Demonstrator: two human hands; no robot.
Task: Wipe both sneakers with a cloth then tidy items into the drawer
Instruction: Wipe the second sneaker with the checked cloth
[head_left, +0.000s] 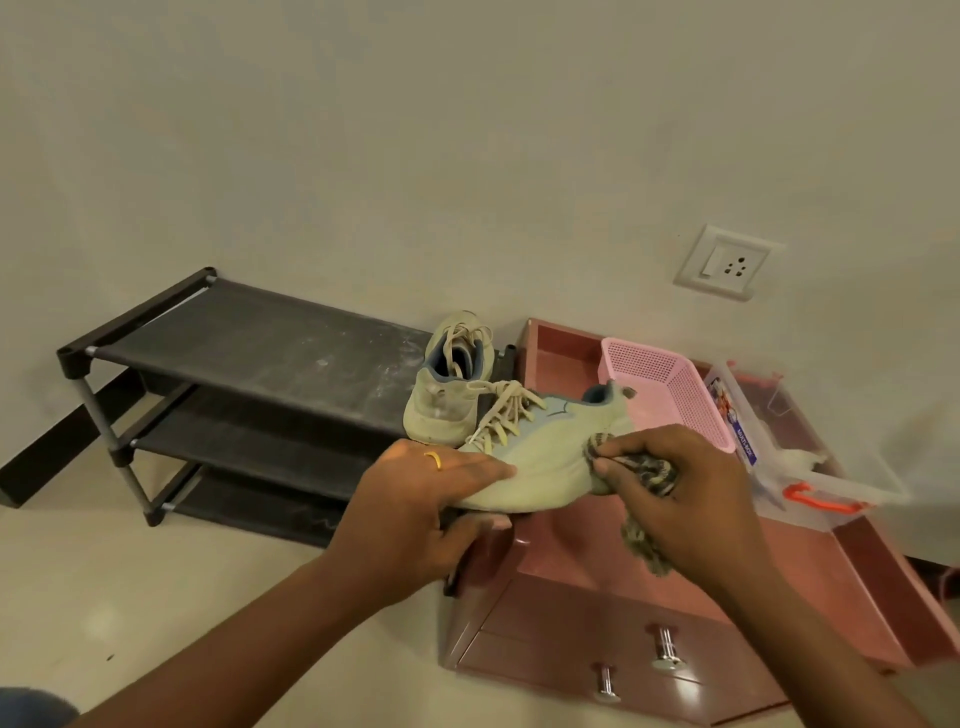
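The first step is in hand: wiping a sneaker. In the middle of the frame the left hand (431, 499) grips a pale green sneaker (545, 457) by its toe end, with its fingers (493, 470) lying along the upper and the thumb tucked under the sole, so the shoe is held up above the near corner of the pink drawer unit (597, 597). The right hand (675, 488) has its fingers curled round a bunched, patterned cloth (649, 470), pressed against the side of the sneaker towards the heel; a loose tail of cloth hangs below the hand.

The second sneaker (441, 410) stands just behind, on the right end of the top shelf of the dark shoe rack (260, 343), laces loose, and looks scuffed and dusty, so it probably has not been wiped.

At the right of the frame, on top of the drawer unit, sit a pink mesh basket (670, 384) and beside it a clear plastic box (831, 483) with an orange latch. Both drawers at the lower right look closed, their metal knobs (665, 649) facing the camera.

The next move likely calls for rubbing the cloth along the rest of the upper and the sole edge, turning the shoe in the left hand to reach the far side, then setting it down and taking up the other one. The tidying has not yet begun.
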